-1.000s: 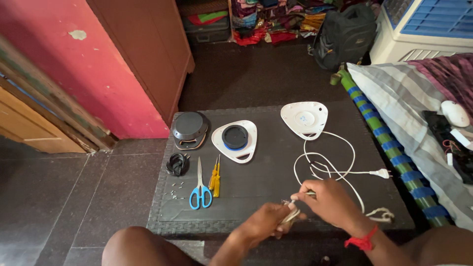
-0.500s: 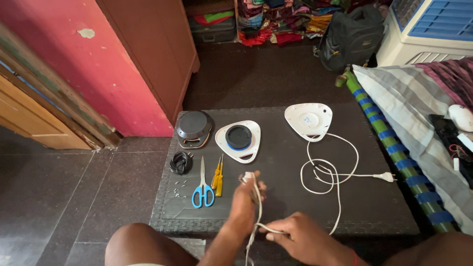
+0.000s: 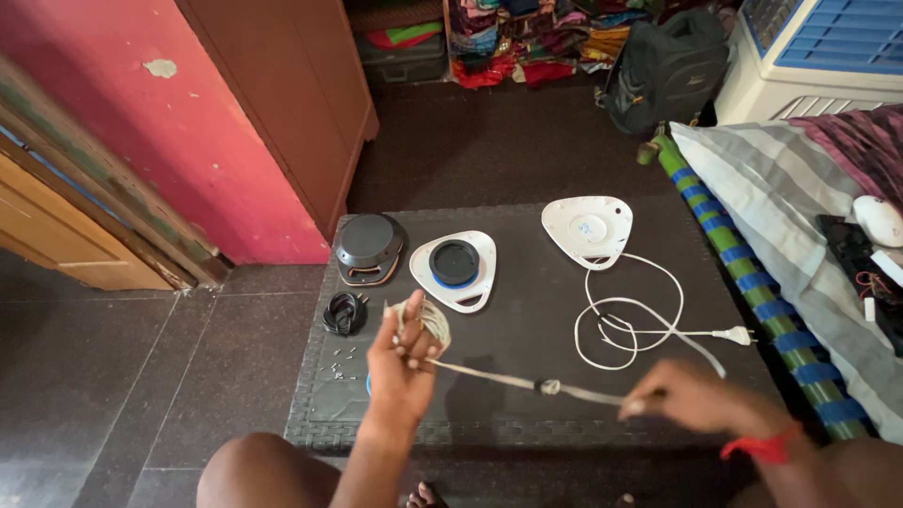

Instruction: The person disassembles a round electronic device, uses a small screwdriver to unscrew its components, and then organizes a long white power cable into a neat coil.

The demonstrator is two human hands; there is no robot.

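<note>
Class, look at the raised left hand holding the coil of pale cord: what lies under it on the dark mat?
Beneath the left hand only a blue sliver shows on the dark mat, beside tiny scattered screws. The hand and coiled pale cord cover the rest.

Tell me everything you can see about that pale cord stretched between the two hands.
The pale cord looks like thin, off-white string or wire. One end is looped in a small bundle around the raised left hand; from there it runs taut, slightly downward, to the right hand, which pinches it. A small knot or joint sits midway. It hangs above the dark mat.
</note>
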